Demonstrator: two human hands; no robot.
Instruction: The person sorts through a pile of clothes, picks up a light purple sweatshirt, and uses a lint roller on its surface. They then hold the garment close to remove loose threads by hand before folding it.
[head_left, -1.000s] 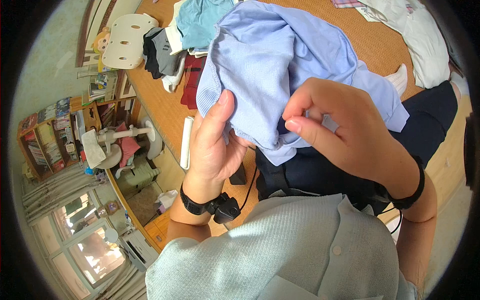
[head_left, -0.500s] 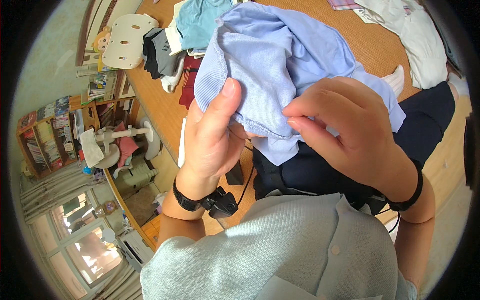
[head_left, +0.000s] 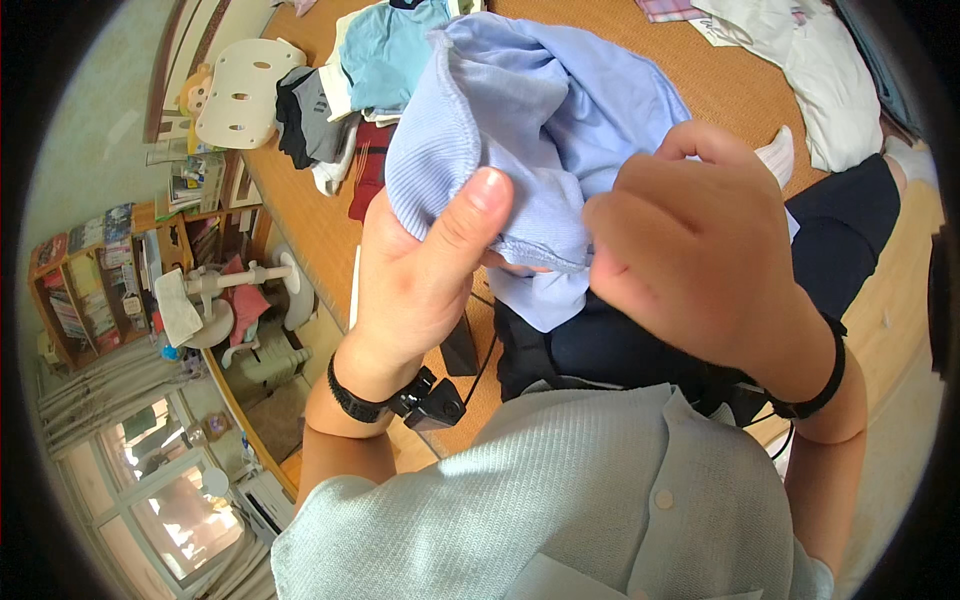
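A light blue knitted garment (head_left: pixel 510 110) with a ribbed band hangs over my lap, its inner side and seam showing. My left hand (head_left: pixel 425 255) grips it by the ribbed edge, thumb pressed on top and the fingers underneath, largely out of sight. Close against the garment's right side, my right hand (head_left: pixel 690 245) is curled up with its knuckles toward me. Its fingertips are hidden, so what it pinches, if anything, does not show.
Beyond the garment, a teal cloth (head_left: pixel 395 55), grey and black clothing (head_left: pixel 325 100) and a dark red piece (head_left: pixel 370 170) lie on the woven mat (head_left: pixel 735 85). White clothes (head_left: pixel 825 85) are piled at the far right. A bookshelf (head_left: pixel 85 285) stands at left.
My right hand has turned from a visible pinch beside the cloth into a curled fist with the knuckles showing. My left thumb has shifted slightly right along with the ribbed edge.
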